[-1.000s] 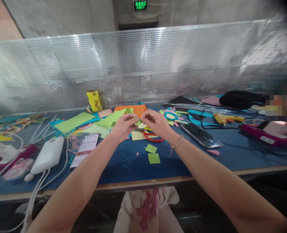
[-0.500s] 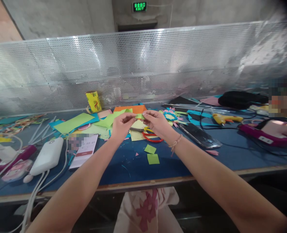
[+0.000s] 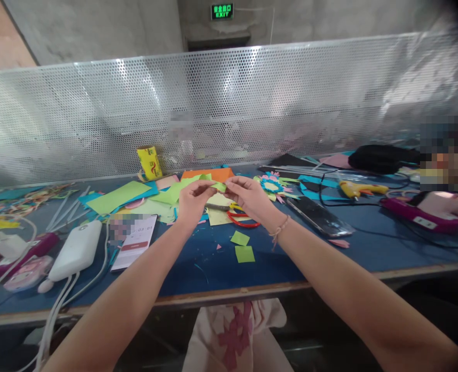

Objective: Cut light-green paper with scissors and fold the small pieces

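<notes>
A small piece of green paper (image 3: pixel 220 187) is pinched between my two hands above the table. My left hand (image 3: pixel 194 201) grips its left side with closed fingertips, and my right hand (image 3: pixel 248 195) holds its right side between thumb and fingers. Scissors with red and yellow handles (image 3: pixel 244 219) lie under my right hand, their blades partly covered by it. Closer to the table's front edge rest two green paper squares, one tilted (image 3: pixel 240 238) and one nearly straight (image 3: pixel 245 254). Larger green sheets (image 3: pixel 174 192) lie behind my left hand.
A lit phone (image 3: pixel 136 243) and a white power bank (image 3: pixel 76 249) with cables lie to the left. On the right are a dark phone (image 3: pixel 317 216), a yellow glue gun (image 3: pixel 362 189) and a purple power strip (image 3: pixel 424 217). A blue-and-pink paper flower (image 3: pixel 271 185) sits behind my right hand.
The green paper between my fingertips has turned slightly and looks more bent or curled. Both hands stay in nearly the same place.
</notes>
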`<act>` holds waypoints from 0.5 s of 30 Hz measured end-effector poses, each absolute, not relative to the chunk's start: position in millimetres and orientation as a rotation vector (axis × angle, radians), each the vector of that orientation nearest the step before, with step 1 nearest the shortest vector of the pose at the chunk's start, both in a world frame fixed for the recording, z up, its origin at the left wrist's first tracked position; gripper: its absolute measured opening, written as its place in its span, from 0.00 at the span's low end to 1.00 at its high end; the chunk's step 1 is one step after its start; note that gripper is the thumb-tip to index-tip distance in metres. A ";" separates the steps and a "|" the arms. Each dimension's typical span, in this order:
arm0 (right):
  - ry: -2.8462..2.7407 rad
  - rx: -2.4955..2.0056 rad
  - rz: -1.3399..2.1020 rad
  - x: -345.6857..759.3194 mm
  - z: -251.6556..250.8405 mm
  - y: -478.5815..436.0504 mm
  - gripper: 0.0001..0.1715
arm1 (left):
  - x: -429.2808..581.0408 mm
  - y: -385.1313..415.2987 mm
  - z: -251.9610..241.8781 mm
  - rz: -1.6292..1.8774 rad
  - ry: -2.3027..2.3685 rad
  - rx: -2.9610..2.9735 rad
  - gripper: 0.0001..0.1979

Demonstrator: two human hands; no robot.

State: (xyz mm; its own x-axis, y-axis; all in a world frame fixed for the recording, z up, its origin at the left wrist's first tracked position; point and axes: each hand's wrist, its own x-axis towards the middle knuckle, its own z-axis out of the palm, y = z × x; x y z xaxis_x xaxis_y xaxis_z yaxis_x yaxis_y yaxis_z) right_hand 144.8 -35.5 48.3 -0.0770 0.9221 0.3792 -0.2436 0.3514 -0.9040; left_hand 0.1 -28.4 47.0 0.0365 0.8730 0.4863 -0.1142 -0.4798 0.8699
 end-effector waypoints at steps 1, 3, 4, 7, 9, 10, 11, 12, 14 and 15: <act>-1.288 -0.708 1.095 145.0 47.8 -35.1 0.10 | 0.3 -27.5 45.9 1.562 0.782 1.506 0.07; -1.304 -0.719 1.062 146.1 45.8 -33.4 0.10 | 0.5 -26.3 44.2 1.537 0.708 1.465 0.08; -1.320 -0.728 1.038 147.0 44.5 -32.1 0.09 | 0.6 -26.0 43.8 1.512 0.654 1.428 0.07; -1.413 -0.768 0.923 150.1 41.3 -28.4 0.09 | 0.5 -26.3 44.5 1.448 0.535 1.317 0.04; -1.479 -0.790 0.842 152.0 41.0 -27.6 0.10 | 0.5 -26.8 45.7 1.455 0.559 1.295 0.04; -1.506 -0.800 0.811 152.6 41.5 -27.9 0.10 | 0.5 -27.0 46.2 1.464 0.587 1.300 0.05; -1.529 -0.806 0.783 153.0 42.3 -28.5 0.11 | 0.6 -27.2 46.7 1.465 0.614 1.307 0.07; -1.549 -0.808 0.756 153.2 43.2 -29.4 0.10 | 0.8 -27.6 47.0 1.460 0.632 1.311 0.09; -1.588 -0.807 0.701 153.1 44.7 -31.5 0.09 | 1.2 -28.7 47.8 1.439 0.644 1.307 0.12; -1.604 -0.805 0.679 152.8 45.1 -32.4 0.08 | 1.4 -29.5 48.4 1.429 0.646 1.301 0.13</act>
